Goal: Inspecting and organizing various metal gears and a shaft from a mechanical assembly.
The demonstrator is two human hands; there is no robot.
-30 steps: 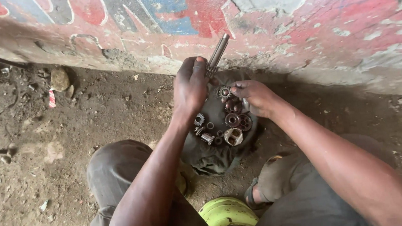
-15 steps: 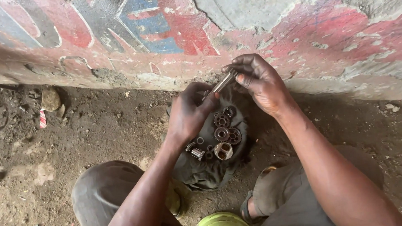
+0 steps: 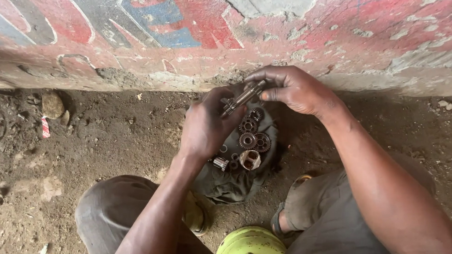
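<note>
Setting: dirt ground point(image 3: 107, 144) running under a painted wall point(image 3: 335, 26).
Shaft point(image 3: 242, 97): lying tilted, upper end rightward, above the cloth point(image 3: 224, 182) of gears point(image 3: 253, 140).
Left hand point(image 3: 205, 125): gripping the lower end.
Right hand point(image 3: 291, 89): fingertips pinching the upper end.

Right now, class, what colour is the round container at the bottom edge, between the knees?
Yellow-green container, scuffed and dirty, seen in the head view.

Outdoor repair spot: dirt ground point(image 3: 106, 139), painted wall point(image 3: 335, 26).
</note>
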